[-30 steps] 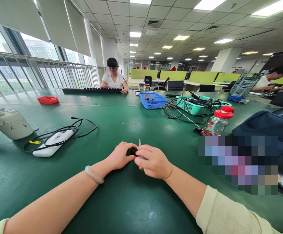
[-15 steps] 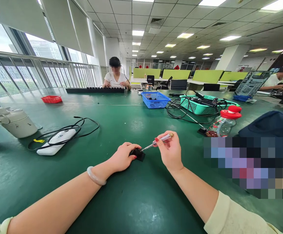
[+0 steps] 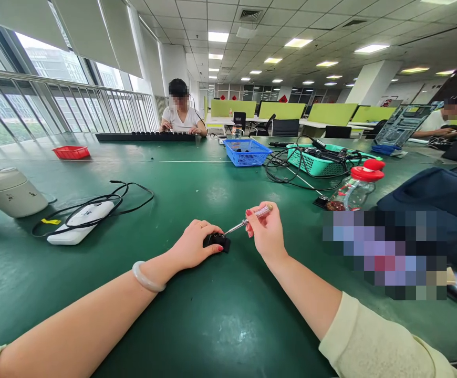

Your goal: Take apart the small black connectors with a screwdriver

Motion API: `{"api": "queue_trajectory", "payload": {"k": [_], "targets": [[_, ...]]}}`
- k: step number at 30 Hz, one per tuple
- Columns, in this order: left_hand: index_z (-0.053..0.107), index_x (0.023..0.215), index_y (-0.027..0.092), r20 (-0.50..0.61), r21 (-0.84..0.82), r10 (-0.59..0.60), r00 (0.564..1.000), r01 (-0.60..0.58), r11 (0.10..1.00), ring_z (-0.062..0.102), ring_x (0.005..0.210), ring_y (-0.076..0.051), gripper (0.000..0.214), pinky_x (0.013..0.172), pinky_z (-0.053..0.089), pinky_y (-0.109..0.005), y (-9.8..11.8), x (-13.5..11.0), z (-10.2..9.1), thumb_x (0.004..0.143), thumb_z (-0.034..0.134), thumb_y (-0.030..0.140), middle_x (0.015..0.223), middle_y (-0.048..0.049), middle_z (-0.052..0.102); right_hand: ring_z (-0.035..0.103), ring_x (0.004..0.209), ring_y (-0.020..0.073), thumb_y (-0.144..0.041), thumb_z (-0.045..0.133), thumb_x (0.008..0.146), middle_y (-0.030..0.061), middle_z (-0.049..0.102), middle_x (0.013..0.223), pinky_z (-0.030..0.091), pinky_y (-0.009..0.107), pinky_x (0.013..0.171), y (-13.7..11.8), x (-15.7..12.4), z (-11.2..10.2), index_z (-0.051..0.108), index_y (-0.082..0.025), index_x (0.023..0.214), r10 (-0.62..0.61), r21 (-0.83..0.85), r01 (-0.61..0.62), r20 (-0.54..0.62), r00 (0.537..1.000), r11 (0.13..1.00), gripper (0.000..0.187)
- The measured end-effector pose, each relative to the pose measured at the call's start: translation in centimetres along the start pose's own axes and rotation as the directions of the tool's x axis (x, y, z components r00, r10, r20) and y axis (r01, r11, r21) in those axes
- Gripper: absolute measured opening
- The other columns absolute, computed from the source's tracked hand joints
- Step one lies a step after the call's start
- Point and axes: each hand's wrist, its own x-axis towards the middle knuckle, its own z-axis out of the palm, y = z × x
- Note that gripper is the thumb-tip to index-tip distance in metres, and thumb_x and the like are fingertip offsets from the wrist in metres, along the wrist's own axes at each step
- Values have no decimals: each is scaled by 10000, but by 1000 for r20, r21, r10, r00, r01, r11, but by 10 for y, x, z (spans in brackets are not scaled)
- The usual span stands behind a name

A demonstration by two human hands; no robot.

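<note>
My left hand (image 3: 197, 242) grips a small black block-like part (image 3: 222, 242) on the green table, thumb on the near side and fingers over the far side. My right hand (image 3: 267, 231) is closed around the handle of a slim screwdriver (image 3: 260, 212) with a clear handle. The screwdriver slants down to the left, its tip at the top of the black part. Small metallic spots show along that top, too small to make out. My left fingers hide the part's left end.
To the left lie a white power bank (image 3: 82, 223) with a black cable and a pale flask (image 3: 12, 191). Farther off are a red tray (image 3: 71, 152), a blue basket (image 3: 247, 160) and a green basket (image 3: 315, 167) of cables. A red-lidded jar (image 3: 356, 189) stands right. Another person (image 3: 179, 113) sits opposite.
The whole view has shifted slightly, so things sit a little higher and farther left. Both hands keep their holds, and the screwdriver tip stays at the black part.
</note>
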Motion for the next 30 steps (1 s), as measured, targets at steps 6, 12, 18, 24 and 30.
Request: {"api": "queue_trajectory", "payload": {"k": [6, 12, 18, 24, 30], "targets": [[593, 1236, 291, 39, -35, 49, 998, -48, 998, 477, 1197, -244, 393, 1112, 373, -471, 0, -1, -1, 869, 488, 202, 1192, -31, 645, 514, 484, 67, -438, 714, 773, -66, 566, 762, 445, 212, 409, -1, -1, -2, 399, -249, 864, -26, -3, 26, 30, 999, 1000, 379], [545, 1296, 270, 27, -85, 53, 998, -51, 995, 458, 1255, -251, 438, 1121, 394, -462, 1, -3, -2, 862, 536, 332, 1263, -52, 616, 504, 470, 65, -426, 711, 777, -73, 547, 737, 426, 208, 401, 2, -1, -2, 389, -252, 865, -46, -21, 47, 44, 998, 999, 377], [617, 1151, 254, -11, -25, 50, 999, -50, 998, 501, 1171, -277, 414, 1067, 416, -482, 1, -1, 0, 803, 646, 477, 1164, -49, 652, 496, 457, 60, -418, 704, 785, -72, 554, 740, 413, 207, 398, 0, -2, -2, 399, -250, 867, -68, -43, 69, 36, 997, 997, 358], [625, 1133, 260, -19, -10, 69, 997, -69, 998, 535, 1125, -260, 310, 1058, 427, -468, -1, 0, 1, 835, 593, 338, 1122, -42, 669, 498, 460, 59, -404, 706, 782, -75, 555, 736, 410, 203, 397, -5, -3, -1, 399, -251, 863, -38, -51, 39, 11, 999, 998, 353], [617, 1173, 265, -9, -21, 74, 997, -74, 997, 534, 1139, -256, 345, 1080, 418, -476, -2, 1, 2, 834, 552, 259, 1137, -38, 673, 486, 426, 57, -411, 733, 745, -90, 548, 693, 409, 196, 365, -3, -2, 0, 394, -249, 840, 25, -21, -26, -7, 1000, 999, 388]]}}
